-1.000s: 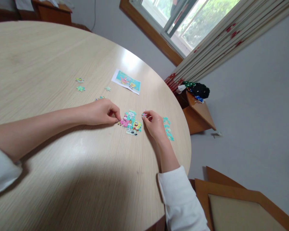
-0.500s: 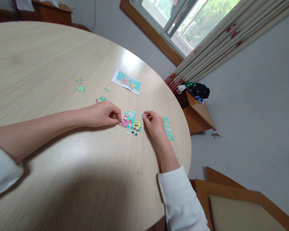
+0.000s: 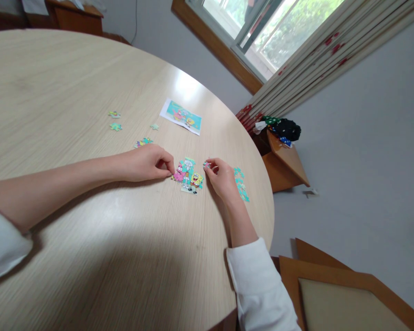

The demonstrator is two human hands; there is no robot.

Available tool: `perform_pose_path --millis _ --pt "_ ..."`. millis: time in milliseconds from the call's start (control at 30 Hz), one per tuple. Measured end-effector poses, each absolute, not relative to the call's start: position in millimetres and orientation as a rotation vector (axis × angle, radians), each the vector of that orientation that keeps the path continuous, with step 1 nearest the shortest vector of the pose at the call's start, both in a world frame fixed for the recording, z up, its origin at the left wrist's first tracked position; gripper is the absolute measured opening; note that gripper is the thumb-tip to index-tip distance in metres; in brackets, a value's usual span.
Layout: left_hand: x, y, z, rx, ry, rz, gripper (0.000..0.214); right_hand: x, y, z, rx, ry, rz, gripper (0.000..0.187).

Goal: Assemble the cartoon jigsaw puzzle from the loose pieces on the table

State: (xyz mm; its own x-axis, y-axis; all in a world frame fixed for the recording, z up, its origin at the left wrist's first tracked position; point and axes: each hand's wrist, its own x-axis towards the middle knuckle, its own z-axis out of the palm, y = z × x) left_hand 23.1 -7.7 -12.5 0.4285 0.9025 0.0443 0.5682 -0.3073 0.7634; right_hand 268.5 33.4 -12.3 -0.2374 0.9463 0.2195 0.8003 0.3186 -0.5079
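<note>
A small joined-up part of a cartoon jigsaw (image 3: 188, 175) lies on the round pale wooden table (image 3: 89, 239). My left hand (image 3: 143, 162) rests on the table with its fingertips pinched against the jigsaw's pink left edge. My right hand (image 3: 221, 177) is closed, pinching a small loose puzzle piece (image 3: 206, 164) just right of the joined part. A strip of teal joined pieces (image 3: 241, 184) lies right of my right hand, near the table's edge.
A printed reference picture (image 3: 181, 116) lies further back. Loose pieces (image 3: 115, 120) and a small cluster (image 3: 143, 142) sit to the left. Beyond the table stand a wooden stand with dark cloth (image 3: 283, 138), curtains, a window and a chair (image 3: 345, 294).
Almost nothing has changed. My left hand has slid slightly, uncovering the small cluster of pieces behind it.
</note>
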Motion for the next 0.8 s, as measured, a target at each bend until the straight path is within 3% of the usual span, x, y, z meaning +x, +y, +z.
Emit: perform_pose_path --millis 800 --pt "22.8 -8.1 -11.6 2.003 1.242 0.605 0.023 268.9 33.5 -11.5 -1.534 -2.109 0.405 0.017"
